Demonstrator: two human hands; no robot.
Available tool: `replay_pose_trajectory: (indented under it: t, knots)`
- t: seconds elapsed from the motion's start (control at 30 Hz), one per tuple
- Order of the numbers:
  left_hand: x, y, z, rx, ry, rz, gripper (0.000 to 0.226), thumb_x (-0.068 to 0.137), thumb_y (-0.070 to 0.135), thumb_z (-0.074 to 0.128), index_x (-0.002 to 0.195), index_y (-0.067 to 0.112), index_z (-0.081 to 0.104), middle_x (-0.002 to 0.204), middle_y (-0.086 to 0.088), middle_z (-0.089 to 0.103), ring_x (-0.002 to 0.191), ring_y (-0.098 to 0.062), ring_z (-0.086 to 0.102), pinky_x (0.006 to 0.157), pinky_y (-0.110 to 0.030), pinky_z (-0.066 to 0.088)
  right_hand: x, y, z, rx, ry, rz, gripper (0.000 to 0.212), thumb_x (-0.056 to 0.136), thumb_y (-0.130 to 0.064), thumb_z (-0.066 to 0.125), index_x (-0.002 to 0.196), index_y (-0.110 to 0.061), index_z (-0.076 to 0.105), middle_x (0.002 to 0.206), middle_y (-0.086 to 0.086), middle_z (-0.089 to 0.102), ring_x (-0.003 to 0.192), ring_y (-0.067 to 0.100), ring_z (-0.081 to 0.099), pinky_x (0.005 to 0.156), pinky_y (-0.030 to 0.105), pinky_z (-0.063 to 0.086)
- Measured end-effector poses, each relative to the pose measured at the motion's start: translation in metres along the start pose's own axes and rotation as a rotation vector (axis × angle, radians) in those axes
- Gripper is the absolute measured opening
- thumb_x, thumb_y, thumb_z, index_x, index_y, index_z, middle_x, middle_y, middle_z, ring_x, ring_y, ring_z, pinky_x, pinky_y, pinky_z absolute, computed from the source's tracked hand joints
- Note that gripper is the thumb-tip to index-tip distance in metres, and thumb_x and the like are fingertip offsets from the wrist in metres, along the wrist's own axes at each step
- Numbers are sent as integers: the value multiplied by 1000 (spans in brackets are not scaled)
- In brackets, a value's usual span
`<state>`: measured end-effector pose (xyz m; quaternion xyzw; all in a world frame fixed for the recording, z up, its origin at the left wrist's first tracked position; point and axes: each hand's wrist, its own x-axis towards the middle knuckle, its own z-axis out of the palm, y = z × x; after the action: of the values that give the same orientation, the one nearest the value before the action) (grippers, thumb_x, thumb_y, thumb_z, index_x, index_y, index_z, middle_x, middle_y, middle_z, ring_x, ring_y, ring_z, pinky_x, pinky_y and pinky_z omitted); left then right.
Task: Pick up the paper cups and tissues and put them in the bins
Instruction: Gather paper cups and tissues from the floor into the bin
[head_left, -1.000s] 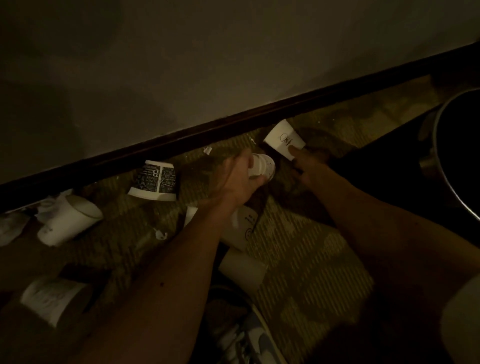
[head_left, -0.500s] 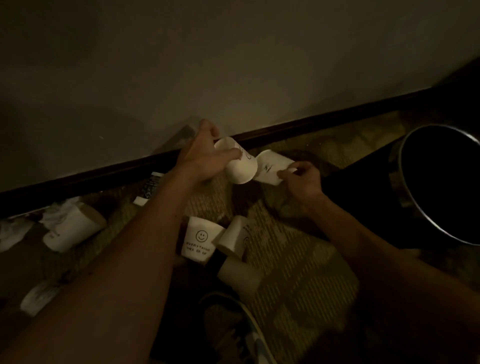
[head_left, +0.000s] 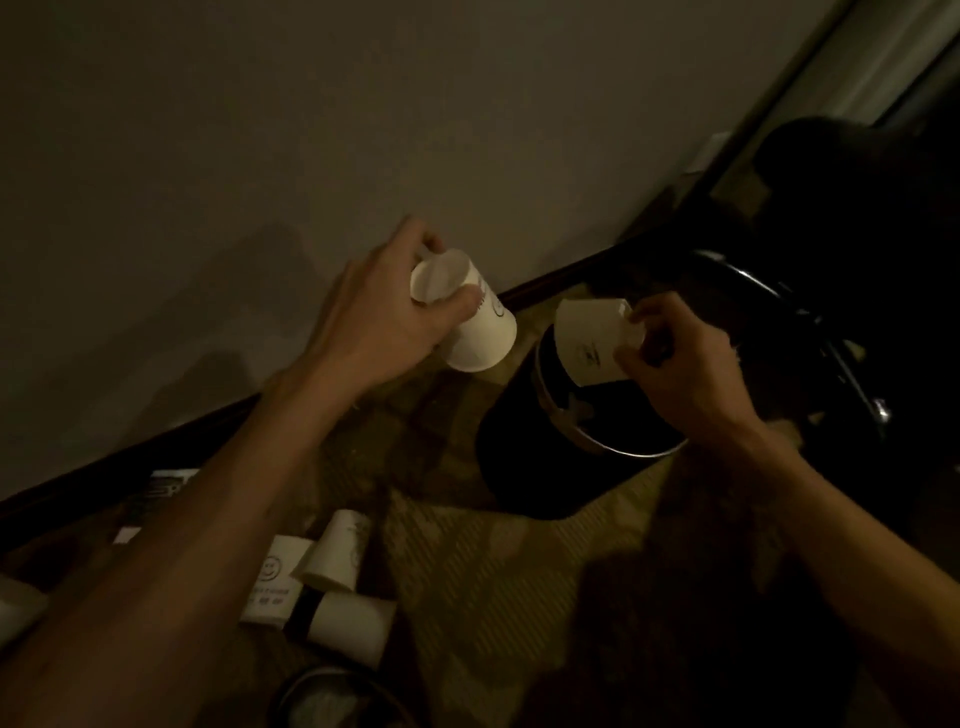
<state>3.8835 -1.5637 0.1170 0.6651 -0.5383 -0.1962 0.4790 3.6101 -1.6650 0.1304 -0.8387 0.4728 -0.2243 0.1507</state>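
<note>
My left hand (head_left: 382, 317) grips a white paper cup (head_left: 475, 330) by its rim, bottom tilted down to the right, raised in front of the wall. My right hand (head_left: 675, 358) pinches a second white paper cup (head_left: 587, 338) by its base, held over the open mouth of a dark round bin (head_left: 524, 467) with a metal rim. On the carpet below my left forearm lie three more cups: one with a smiley print (head_left: 270, 582), one on its side (head_left: 335, 556), and one lower down (head_left: 353, 626).
A dark baseboard (head_left: 156, 462) runs along the wall. A black printed cup (head_left: 156, 493) lies by it, partly hidden by my arm. A chair with a metal frame (head_left: 810, 332) stands at the right. Another round rim (head_left: 332, 696) shows at the bottom edge.
Both hands lifted their cups off the carpet and carried them up and right. The right hand's cup went from beside the bin to over its opening.
</note>
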Motion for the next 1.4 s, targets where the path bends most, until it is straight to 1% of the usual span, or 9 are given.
replay_pose_trajectory:
  t: [0.33,0.5,0.57,0.7,0.87,1.0,1.1,1.23,1.4]
  knots:
    - [4,41,62,-17,-196,77,39,77,56,62,109,37,50,105,16,60,90,-3,62,64,-22,55,-32,89,25,-84,-436,104,23,95,-25,58,118,-20,58,111,0,63,84,4,58,69,21,53]
    - [20,44,100,-34,-288,98,39,81,46,68,115,40,50,103,21,58,93,6,60,61,-5,47,-24,80,18,250,-208,129,21,97,-42,44,116,-41,55,113,-18,56,99,-1,57,73,17,49]
    - [23,46,121,-17,-336,102,47,84,43,69,124,41,46,117,15,59,100,1,59,73,-11,49,-18,75,10,427,-112,140,19,99,-43,39,110,-50,53,110,-25,59,102,-6,57,76,16,51]
    - [31,38,153,87,-404,104,54,86,37,70,135,36,48,132,9,57,113,-5,54,85,-19,43,-10,86,8,316,-244,191,25,102,-29,40,120,-30,58,119,-8,59,106,9,58,89,36,52]
    - [22,18,186,358,-593,132,50,87,44,65,132,34,48,124,5,63,114,-16,56,98,-34,34,-10,100,23,186,-367,196,27,104,-26,39,120,-25,60,114,-4,65,101,12,61,80,28,50]
    - [21,9,199,568,-637,204,48,88,53,56,131,35,47,115,7,66,109,-13,56,86,-31,16,-13,103,33,158,-480,154,28,103,-22,41,123,-21,60,113,-1,67,100,14,63,86,39,53]
    - [26,8,198,664,-736,231,47,91,53,52,134,35,48,118,3,65,115,-17,55,89,-33,17,-19,103,33,194,-444,148,22,100,-24,48,114,-26,65,106,-9,67,96,6,63,84,29,52]
    - [32,25,175,526,-813,207,42,92,44,58,132,32,54,131,0,55,121,-19,52,96,-33,38,-30,81,26,280,-109,65,13,93,-24,60,105,-25,67,89,-21,64,79,-11,58,67,5,42]
    - [38,44,87,479,-722,232,11,90,44,60,85,35,61,74,17,60,70,3,58,62,-17,46,-56,12,57,525,-89,-126,10,90,-30,59,94,-26,67,87,-14,67,81,0,64,69,15,48]
